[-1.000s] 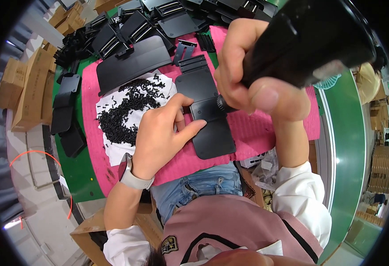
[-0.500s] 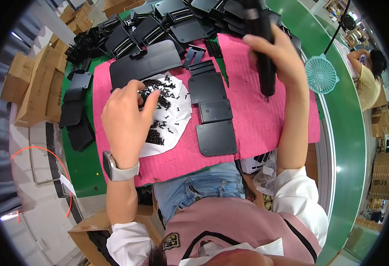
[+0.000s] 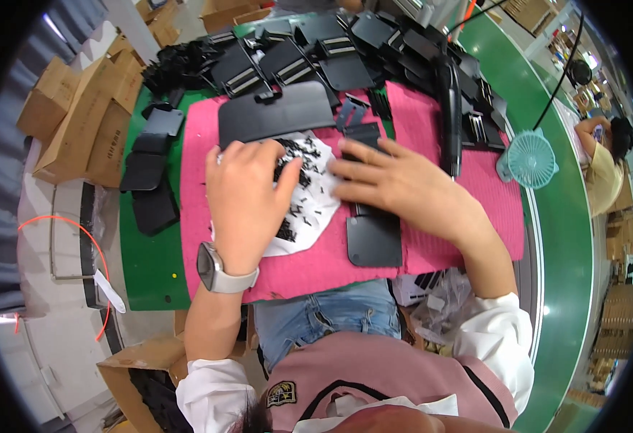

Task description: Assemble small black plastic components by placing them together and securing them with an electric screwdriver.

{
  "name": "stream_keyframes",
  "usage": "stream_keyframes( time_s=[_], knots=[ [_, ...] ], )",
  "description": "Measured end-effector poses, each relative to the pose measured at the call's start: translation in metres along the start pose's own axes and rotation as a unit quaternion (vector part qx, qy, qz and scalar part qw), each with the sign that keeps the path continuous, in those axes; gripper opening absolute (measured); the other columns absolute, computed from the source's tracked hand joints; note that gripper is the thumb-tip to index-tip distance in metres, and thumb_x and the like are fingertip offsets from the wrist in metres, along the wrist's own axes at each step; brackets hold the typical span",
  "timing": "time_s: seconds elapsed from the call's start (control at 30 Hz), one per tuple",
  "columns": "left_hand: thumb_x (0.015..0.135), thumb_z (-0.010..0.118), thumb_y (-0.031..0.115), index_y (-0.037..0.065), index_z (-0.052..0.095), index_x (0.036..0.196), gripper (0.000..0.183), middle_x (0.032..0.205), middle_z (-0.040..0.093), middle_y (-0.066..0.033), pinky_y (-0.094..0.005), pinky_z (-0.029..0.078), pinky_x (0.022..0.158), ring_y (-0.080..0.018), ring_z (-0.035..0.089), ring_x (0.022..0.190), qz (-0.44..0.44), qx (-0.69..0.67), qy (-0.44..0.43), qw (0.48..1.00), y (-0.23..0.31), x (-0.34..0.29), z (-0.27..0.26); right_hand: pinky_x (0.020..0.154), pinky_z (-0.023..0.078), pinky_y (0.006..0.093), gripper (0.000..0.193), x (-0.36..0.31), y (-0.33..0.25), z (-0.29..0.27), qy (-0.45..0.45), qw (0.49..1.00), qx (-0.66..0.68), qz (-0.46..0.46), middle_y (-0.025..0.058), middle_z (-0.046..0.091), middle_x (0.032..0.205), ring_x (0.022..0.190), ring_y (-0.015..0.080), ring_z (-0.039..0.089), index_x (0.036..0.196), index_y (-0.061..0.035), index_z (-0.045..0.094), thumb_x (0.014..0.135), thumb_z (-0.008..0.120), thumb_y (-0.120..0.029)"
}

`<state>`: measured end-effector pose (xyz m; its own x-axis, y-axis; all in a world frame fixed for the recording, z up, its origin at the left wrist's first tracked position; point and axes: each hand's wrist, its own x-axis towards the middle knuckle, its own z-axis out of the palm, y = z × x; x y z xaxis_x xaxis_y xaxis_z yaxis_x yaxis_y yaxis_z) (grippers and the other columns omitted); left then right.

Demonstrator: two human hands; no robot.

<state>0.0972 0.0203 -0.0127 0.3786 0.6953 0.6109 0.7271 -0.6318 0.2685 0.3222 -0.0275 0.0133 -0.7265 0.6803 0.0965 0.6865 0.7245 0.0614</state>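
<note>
My left hand (image 3: 248, 206) is over a white sheet (image 3: 313, 234) with many small black screws (image 3: 305, 173) on it. Its fingers bend down by the screws, thumb and forefinger apart, and I see nothing held between them. My right hand (image 3: 410, 191) reaches across a column of flat black plates, fingers spread, with its fingertips near the sheet's right edge. The nearest black plate (image 3: 374, 242) shows below that hand; those under it are partly hidden. To the right, a black power screwdriver (image 3: 449, 115) hangs upright, out of both hands.
A pink corrugated mat (image 3: 204, 180) covers part of the green table (image 3: 147, 281). A wide black panel (image 3: 277, 112) lies beyond the sheet. Piled black brackets (image 3: 345, 68) line the far edge. A teal basket-like fan (image 3: 531, 160) stands right; more black plates (image 3: 144, 171) lie left.
My right hand has let go of the screwdriver, which now hangs, and has moved left over the black plates. My left hand stays by the screws. The whole view has shifted slightly.
</note>
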Motion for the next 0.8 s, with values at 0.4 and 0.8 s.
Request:
stream_keyframes(
  time_s=[0.4, 0.8],
  knots=[
    [0.083, 0.069, 0.022, -0.004, 0.052, 0.113, 0.044, 0.103, 0.062, -0.0135, -0.0318, 0.047, 0.083, -0.0205, 0.06, 0.098, 0.001, -0.521, 0.044, 0.852, 0.01, -0.006, 0.008, 0.063, 0.049, 0.0378, 0.072, 0.025, -0.012, -0.004, 0.396, 0.903, 0.099, 0.136, 0.0133, 0.055, 0.09, 0.075, 0.0313, 0.059, 0.106, -0.0012, 0.052, 0.05, 0.085, -0.032],
    [0.082, 0.062, 0.009, -0.003, 0.037, 0.127, 0.053, 0.115, 0.054, -0.0107, -0.0292, 0.044, 0.09, -0.0155, 0.054, 0.105, -0.119, -0.691, -0.064, 0.711, 0.018, -0.01, -0.016, 0.069, 0.04, 0.0227, 0.062, 0.013, -0.015, 0.018, 0.177, 0.611, 0.764, 0.107, 0.0034, 0.051, 0.078, 0.072, 0.0132, 0.049, 0.104, 0.0029, 0.064, 0.079, 0.056, -0.054]
  ],
)
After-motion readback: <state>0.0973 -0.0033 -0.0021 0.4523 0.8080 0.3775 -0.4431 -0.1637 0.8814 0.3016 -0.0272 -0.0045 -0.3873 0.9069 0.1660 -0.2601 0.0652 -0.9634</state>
